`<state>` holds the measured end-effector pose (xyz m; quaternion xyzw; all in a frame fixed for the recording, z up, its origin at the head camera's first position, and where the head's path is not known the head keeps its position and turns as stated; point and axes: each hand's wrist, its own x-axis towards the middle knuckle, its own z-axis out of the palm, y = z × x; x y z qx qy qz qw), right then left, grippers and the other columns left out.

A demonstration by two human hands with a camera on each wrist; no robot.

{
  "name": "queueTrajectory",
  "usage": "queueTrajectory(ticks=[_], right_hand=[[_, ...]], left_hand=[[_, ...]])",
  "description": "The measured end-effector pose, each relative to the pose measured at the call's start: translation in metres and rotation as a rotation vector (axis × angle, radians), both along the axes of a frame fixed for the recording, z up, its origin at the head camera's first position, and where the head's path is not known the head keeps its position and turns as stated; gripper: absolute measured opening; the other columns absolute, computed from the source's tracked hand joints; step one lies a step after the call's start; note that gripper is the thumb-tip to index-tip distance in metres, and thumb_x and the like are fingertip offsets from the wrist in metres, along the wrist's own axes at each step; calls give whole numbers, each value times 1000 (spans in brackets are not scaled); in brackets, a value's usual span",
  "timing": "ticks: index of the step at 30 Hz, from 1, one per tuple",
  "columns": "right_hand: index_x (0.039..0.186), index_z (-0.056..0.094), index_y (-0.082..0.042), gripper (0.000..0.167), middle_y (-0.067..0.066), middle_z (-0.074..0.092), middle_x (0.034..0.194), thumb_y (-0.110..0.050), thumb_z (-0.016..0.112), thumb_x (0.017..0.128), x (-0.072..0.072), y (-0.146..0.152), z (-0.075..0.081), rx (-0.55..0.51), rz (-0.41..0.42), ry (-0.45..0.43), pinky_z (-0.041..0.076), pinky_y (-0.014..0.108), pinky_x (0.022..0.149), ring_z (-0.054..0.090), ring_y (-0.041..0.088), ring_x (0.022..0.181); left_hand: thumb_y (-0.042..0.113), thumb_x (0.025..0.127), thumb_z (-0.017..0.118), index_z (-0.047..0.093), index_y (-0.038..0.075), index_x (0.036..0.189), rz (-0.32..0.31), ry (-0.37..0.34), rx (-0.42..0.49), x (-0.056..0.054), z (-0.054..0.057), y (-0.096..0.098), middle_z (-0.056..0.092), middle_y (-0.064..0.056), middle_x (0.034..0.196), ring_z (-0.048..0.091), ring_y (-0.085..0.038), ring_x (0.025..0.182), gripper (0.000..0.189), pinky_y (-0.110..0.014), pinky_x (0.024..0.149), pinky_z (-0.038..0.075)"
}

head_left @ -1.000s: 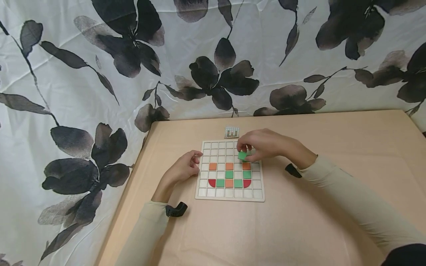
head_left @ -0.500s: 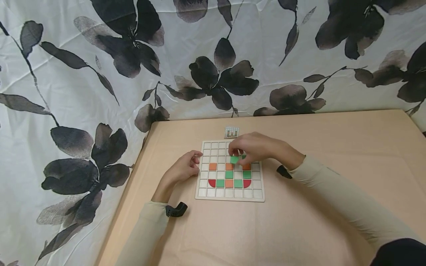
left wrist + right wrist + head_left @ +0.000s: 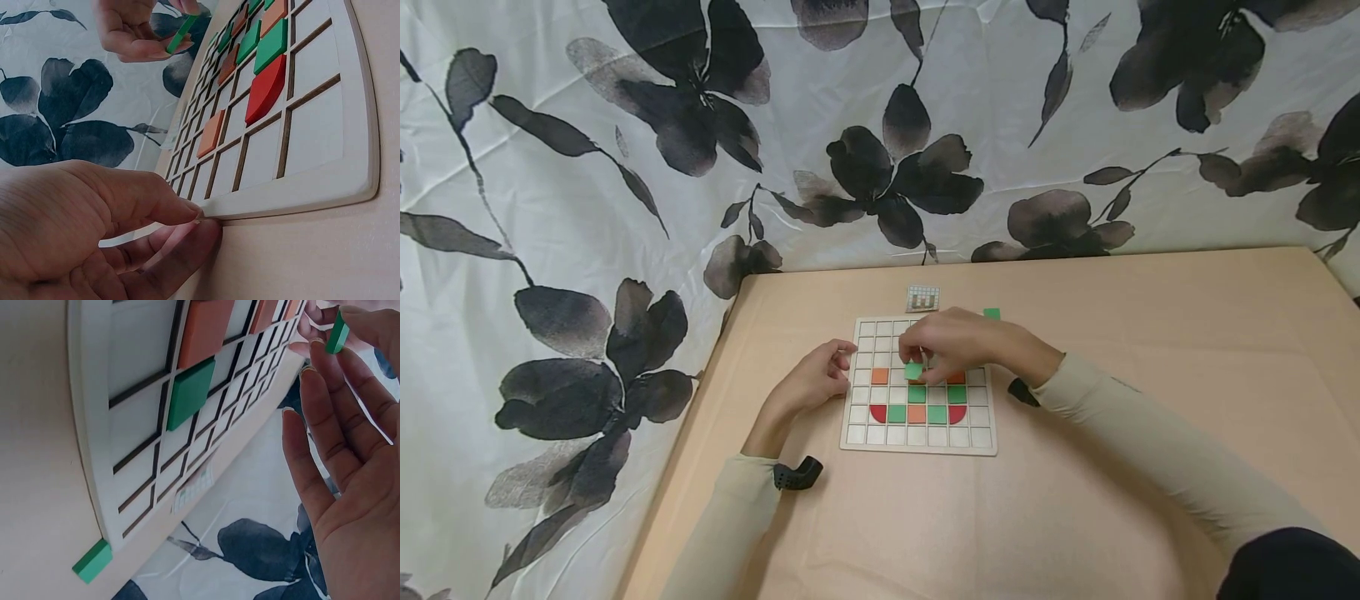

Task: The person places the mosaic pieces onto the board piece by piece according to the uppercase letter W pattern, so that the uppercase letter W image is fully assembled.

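My right hand (image 3: 955, 340) pinches a green tile (image 3: 913, 372) between thumb and fingertips, raised over the grid board (image 3: 856, 442). In the right wrist view, that green tile (image 3: 338, 334) stands on edge between the fingers. My left hand (image 3: 816, 372) rests its bent fingers and thumb against the board's left edge. Orange tiles (image 3: 879, 376), green tiles (image 3: 897, 413) and two red tiles (image 3: 957, 414) with a rounded side sit in the cells. The right wrist view shows a green tile (image 3: 190, 394) next to an orange tile (image 3: 205, 328), hidden in the head view.
A loose green tile (image 3: 992, 314) lies on the table off the board's far right corner. Behind the board lies a small pattern card (image 3: 922, 298). A flowered cloth (image 3: 820, 92) hangs along the table's back and left edges.
My right hand has moved left and nearer with the green tile, from the board's right part toward its middle column. The loose green tile has come into sight. The left hand stays put.
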<state>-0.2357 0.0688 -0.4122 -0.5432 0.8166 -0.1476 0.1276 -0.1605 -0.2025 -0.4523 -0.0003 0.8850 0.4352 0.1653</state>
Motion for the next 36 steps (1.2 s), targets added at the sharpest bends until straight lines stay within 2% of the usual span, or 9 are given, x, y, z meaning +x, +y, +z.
queueTrajectory(ticks=[5,13,26,36], right_hand=[[100,66,-22,23,-7,63,86,-35,77,85,1,-6,-3,7,28,22,43,27,67,52,5,76],[99,66,-21,23,-5,62,85,-35,77,86,3,-17,-8,40,48,-5,42,27,65,53,7,77],[99,65,-21,21,-4,63,85,-32,76,84,6,-34,-13,24,81,26,41,25,64,51,6,73],[102,69,-21,24,-6,62,82,-33,76,83,9,-46,-17,66,94,68,41,25,65,52,7,73]], left_hand=[[-12,87,65,49,5,142,-1,-1,-3,0,0,0,49,-11,107,52,-21,88,60,-28,68,49],[-12,86,64,49,5,141,-10,1,4,1,0,0,50,-11,107,51,-21,86,60,-28,66,47],[-15,86,61,48,2,141,-20,-3,16,-1,3,0,50,-13,108,52,-20,87,60,-28,69,50],[-16,85,61,47,2,142,-22,-5,26,-1,2,0,50,-12,106,53,-18,83,61,-28,69,51]])
